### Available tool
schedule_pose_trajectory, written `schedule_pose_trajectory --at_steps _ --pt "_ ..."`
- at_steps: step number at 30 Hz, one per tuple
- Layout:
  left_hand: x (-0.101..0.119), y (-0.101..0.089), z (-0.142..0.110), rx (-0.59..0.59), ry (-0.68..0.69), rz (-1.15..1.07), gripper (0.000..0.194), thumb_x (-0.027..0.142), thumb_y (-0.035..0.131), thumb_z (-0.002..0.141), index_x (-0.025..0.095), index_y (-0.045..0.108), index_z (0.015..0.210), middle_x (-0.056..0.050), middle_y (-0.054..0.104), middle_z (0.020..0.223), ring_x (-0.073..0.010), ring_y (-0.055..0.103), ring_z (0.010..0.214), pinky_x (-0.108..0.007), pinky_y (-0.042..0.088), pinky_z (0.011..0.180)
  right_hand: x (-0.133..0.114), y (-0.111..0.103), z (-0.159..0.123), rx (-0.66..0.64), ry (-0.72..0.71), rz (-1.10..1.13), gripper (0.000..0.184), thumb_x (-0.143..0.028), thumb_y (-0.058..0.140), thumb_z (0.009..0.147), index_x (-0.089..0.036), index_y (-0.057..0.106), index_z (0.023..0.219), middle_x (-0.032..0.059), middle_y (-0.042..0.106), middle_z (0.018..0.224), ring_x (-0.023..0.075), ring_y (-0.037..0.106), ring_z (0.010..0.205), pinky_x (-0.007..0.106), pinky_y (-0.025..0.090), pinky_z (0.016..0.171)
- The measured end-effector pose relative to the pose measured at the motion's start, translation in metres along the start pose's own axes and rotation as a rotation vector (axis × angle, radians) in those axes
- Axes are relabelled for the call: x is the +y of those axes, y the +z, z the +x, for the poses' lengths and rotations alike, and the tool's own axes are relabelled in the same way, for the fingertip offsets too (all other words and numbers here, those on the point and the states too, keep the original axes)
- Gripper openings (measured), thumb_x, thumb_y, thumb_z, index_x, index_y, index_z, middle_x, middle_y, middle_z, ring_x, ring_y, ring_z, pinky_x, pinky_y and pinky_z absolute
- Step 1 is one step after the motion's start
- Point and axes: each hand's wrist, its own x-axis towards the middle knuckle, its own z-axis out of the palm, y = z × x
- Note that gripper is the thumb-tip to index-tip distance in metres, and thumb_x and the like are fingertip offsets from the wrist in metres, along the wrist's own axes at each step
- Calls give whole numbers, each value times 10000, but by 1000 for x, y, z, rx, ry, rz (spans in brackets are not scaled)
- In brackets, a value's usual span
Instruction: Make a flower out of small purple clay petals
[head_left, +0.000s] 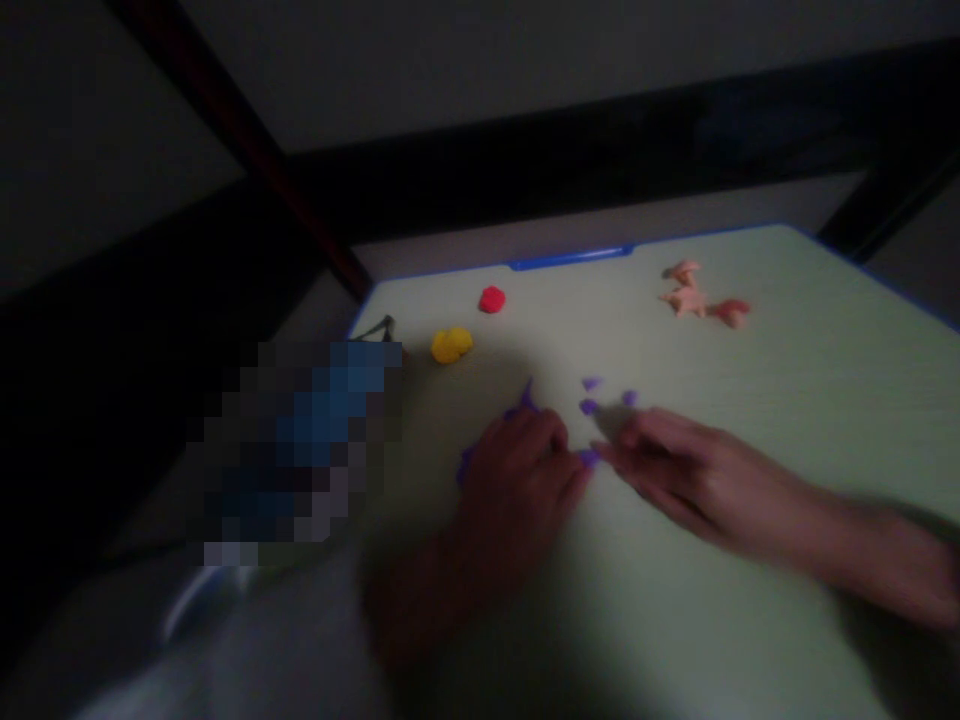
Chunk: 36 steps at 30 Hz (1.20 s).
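Note:
Between my two hands is a small bit of purple modelling clay [589, 457]. My left hand [517, 475] is closed, its fingers curled and its thumb side against that bit. A larger purple clay piece [466, 466] shows partly from beneath and behind my left hand; the rest of it is covered. My right hand [686, 465] is closed in a pinch, fingertips at the right end of the small bit. Just beyond the fingers lie small purple clay lumps: one lump [592, 383] farther back, a second lump [589, 407] nearer, and a third lump [631, 398] by my right knuckles.
A yellow clay piece [451, 345] and a red clay piece [493, 299] lie at the back left of the pale table [817, 400]. Peach clay shapes [686, 300] and a reddish one [731, 312] are at the back right. A blurred-out area [307, 440] covers the left side.

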Motion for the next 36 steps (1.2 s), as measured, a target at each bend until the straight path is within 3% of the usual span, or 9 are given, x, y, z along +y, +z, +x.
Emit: schedule_pose_trajectory --at_steps 5,14,20,26,36 --pt "0 -1 -2 2 6 -18 115 216 628 775 169 633 670 -11 561 761 -148 488 706 -299 372 652 2 0 -3 -26 -62 -108 295 -261 446 897 -70 636 1018 91 523 838 186 513 803 306 480 691" --pt "0 -3 -1 29 -28 -5 112 287 623 775 178 646 769 -23 566 781 -162 492 719 -313 380 655 2 0 -4 -49 -48 -129 312 -301 470 887 -77 652 1007 92 523 831 193 524 793 312 490 668" --pt "1 -3 0 -62 -19 59 107 273 606 793 179 643 759 -28 565 802 -173 489 739 -320 374 654 4 -2 -4 -60 31 45 307 -285 442 902 -107 625 1074 92 543 896 191 555 844 324 500 744" --pt "1 -3 0 -60 -22 58 92 244 593 803 176 646 773 -29 572 807 -174 493 752 -321 388 670 5 -6 -4 -61 115 153 309 -243 409 918 -144 590 1147 78 535 923 165 566 838 306 495 758" --pt "0 -2 0 -53 -35 47 74 231 602 795 175 650 786 -30 565 800 -172 489 747 -315 400 671 5 -5 -4 -71 84 134 266 -246 419 911 -148 656 983 72 533 887 161 557 792 312 498 718"
